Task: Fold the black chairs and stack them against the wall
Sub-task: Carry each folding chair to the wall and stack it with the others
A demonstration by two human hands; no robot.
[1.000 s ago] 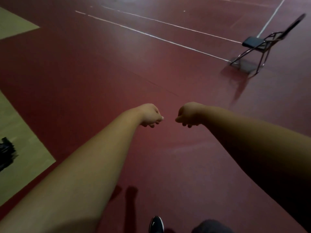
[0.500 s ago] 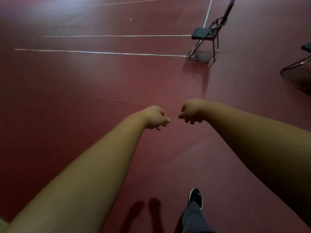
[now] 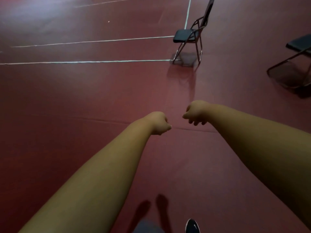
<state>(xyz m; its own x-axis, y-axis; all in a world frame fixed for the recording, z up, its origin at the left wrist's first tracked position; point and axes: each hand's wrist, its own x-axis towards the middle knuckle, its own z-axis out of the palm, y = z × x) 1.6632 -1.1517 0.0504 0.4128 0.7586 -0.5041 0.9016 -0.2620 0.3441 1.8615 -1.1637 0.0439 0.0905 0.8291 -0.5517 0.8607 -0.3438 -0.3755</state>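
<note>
Both arms were stretched out in front of me over the dark red floor (image 3: 84, 101). My left hand (image 3: 159, 122) was curled into a loose fist, fingers tucked under, holding nothing. My right hand (image 3: 195, 112) was likewise curled shut and empty, its fingertips (image 3: 193, 121) hanging downward. The two fists sat near each other with a small gap of floor between them, not touching; the right one was a little farther forward than the left.

One black chair (image 3: 191, 34) stood unfolded well beyond my right hand, ahead and slightly to its right. Its seat was flat and faced left, its back rose toward the top edge of the view, and its thin metal legs rested on the floor, with a faint reflection beneath them. A second black chair (image 3: 298, 46) stood farther right of my right hand, cut off by the edge of the view; only part of the seat and the front legs showed, also unfolded. Neither hand was near either chair.

White floor lines (image 3: 87, 61) ran across ahead of my left hand and met another line beside the first chair. Below my hands, near the bottom edge, the toe of my dark shoe (image 3: 192, 226) showed, with two hand shadows on the floor just left of it.
</note>
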